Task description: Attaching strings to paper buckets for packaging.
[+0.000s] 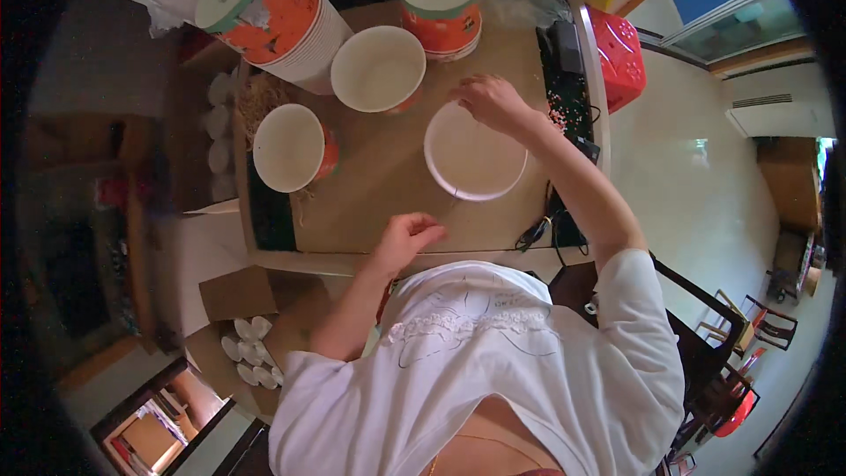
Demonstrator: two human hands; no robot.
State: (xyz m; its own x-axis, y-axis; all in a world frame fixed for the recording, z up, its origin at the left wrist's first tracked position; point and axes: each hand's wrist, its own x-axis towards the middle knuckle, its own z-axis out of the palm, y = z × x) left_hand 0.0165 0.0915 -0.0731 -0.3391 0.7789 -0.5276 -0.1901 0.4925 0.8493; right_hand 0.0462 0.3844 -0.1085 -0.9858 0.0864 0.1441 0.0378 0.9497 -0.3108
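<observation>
- The right hand [489, 101] rested on the far rim of a white paper bowl [474, 159] in the middle of the brown table [379, 211], fingers curled over the edge.
- The left hand [407, 238] hovered loosely curled near the table's near edge, holding nothing that could be made out, well apart from the right.
- Two more open bowls with orange sides, one [377, 69] beyond and one [289, 147] to the left, stood nearby.
- Two stacks of bowls, one lying tilted [273, 18] and one upright [441, 9], sat at the far side.
- A red basket [617, 57] stood off to the right.
</observation>
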